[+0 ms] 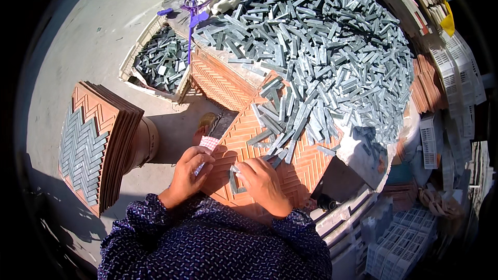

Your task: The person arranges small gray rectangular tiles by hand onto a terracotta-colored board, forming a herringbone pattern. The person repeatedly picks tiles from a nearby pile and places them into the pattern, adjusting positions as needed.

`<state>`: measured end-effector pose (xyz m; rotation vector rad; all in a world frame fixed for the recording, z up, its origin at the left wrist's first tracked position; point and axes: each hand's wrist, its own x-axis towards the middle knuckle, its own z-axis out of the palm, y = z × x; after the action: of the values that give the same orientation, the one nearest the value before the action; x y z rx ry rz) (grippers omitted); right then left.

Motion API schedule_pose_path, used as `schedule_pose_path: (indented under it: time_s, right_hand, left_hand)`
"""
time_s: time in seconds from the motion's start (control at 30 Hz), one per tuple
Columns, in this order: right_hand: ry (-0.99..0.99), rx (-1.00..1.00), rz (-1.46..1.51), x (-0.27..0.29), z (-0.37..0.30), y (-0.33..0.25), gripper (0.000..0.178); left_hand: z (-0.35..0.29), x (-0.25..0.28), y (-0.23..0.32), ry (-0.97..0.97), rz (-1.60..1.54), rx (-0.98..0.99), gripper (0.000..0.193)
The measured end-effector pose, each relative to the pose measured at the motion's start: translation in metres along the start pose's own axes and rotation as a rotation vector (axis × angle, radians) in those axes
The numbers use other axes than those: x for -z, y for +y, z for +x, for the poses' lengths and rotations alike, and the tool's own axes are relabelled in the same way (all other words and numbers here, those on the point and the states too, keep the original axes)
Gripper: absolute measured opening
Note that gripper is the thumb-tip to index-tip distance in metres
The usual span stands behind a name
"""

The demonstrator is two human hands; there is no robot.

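In front of me lies an orange mould sheet (244,145) with herringbone grooves. A few dark grey stone strips (233,181) sit in its near grooves, and more lie loosely over its far part. My right hand (263,184) is closed over the near part, with the pale end of a stone strip (236,169) at its fingertips. At the sheet's left edge my left hand (188,173) has its fingers curled together; what they hold, if anything, is hidden. Beside that hand a bit of pink checked cloth (209,142) shows.
A big heap of grey stone strips (321,46) spreads beyond the sheet. To the left stands a stack of orange moulds (116,140), its top partly filled with strips. Further back are a cream crate (127,67) of dark pieces and a purple tool (196,18). White crates (402,238) stand right.
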<state>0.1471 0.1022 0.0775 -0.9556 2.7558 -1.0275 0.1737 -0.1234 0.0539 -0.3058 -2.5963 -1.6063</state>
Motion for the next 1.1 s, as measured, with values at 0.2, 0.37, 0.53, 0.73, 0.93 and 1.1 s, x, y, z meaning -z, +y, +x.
schedule_pose_path:
  time_s: [0.2, 0.37, 0.53, 0.73, 0.93, 1.1]
  right_hand:
    - [-0.026, -0.035, -0.013, 0.006, -0.005, 0.010, 0.026]
    - [0.009, -0.052, 0.039, 0.002, -0.002, 0.011, 0.025]
    - [-0.069, 0.023, 0.145, -0.006, 0.013, 0.003, 0.026]
    - [-0.143, 0.166, 0.143, -0.020, 0.035, -0.003, 0.016]
    - [-0.049, 0.052, 0.139, -0.027, 0.034, -0.005, 0.012]
    - [-0.021, -0.025, 0.276, -0.028, 0.029, 0.002, 0.012]
  left_hand:
    - [0.009, 0.024, -0.010, 0.131, -0.025, 0.103, 0.020]
    - [0.004, 0.019, -0.017, 0.116, -0.073, 0.136, 0.017]
    - [-0.004, 0.008, -0.020, 0.085, -0.133, 0.155, 0.013]
    - [-0.009, 0.012, -0.018, 0.004, -0.101, 0.092, 0.015]
    - [-0.016, 0.007, -0.014, -0.033, 0.076, -0.114, 0.024]
    - [-0.013, 0.004, -0.006, -0.032, 0.210, -0.145, 0.021]
